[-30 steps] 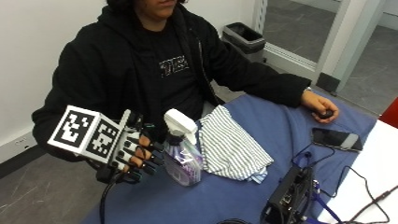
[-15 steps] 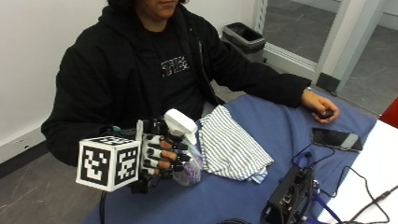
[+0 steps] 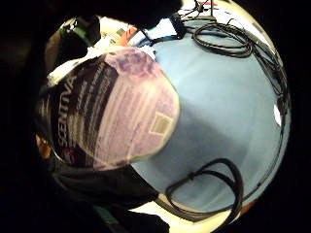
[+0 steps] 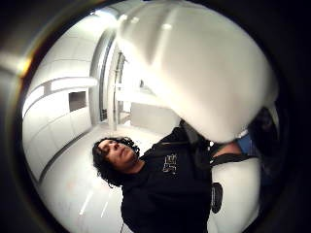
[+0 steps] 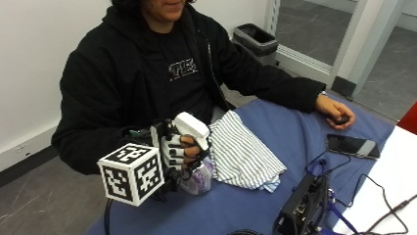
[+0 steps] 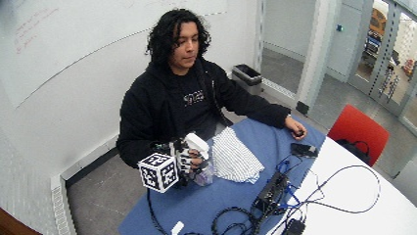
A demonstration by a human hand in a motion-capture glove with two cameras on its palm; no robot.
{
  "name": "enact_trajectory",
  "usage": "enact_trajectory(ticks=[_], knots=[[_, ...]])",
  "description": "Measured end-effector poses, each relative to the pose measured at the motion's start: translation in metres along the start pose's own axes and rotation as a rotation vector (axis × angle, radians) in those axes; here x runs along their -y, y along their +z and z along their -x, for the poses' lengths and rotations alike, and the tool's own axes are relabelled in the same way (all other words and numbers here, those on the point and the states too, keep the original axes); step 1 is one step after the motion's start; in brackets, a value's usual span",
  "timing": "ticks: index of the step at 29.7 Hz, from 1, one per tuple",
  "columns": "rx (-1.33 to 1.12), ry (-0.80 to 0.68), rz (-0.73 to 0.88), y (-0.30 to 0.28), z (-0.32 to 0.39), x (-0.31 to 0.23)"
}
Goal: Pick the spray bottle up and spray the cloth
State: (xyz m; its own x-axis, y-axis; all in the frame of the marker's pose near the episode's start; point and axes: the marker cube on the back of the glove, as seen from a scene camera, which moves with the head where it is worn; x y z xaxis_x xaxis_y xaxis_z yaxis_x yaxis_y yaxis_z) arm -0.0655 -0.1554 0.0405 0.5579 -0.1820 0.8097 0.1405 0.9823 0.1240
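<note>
Grip (image 5: 177, 155) has now closed round the clear, purple-labelled plastic spray bottle with white trigger head (image 5: 191, 152), lifting it off the blue-covered counter (image 5: 273, 132); striped cloth (image 5: 242, 155) lies just beside, so spraying looks next.

spray bottle (image 5: 196, 161): neck hidden behind fingers (image 5: 174, 151); label text mostly unreadable | cloth (image 5: 244, 156): unseen in palm views

White-topped lilac spray bottle (image 5: 193, 161) – blue-white striped cloth (image 5: 242, 155) – blue tablecloth (image 5: 287, 132)
</note>
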Motion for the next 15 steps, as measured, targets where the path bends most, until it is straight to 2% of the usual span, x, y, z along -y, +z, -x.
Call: enact_trajectory(ticks=[6,13,15], knots=[[0.135,0.005,-0.163,0.008,0.002,0.009],[0.101,-0.013,-0.388,0.025,-0.003,0.038],[0.058,-0.018,-0.401,0.020,-0.002,0.028]])
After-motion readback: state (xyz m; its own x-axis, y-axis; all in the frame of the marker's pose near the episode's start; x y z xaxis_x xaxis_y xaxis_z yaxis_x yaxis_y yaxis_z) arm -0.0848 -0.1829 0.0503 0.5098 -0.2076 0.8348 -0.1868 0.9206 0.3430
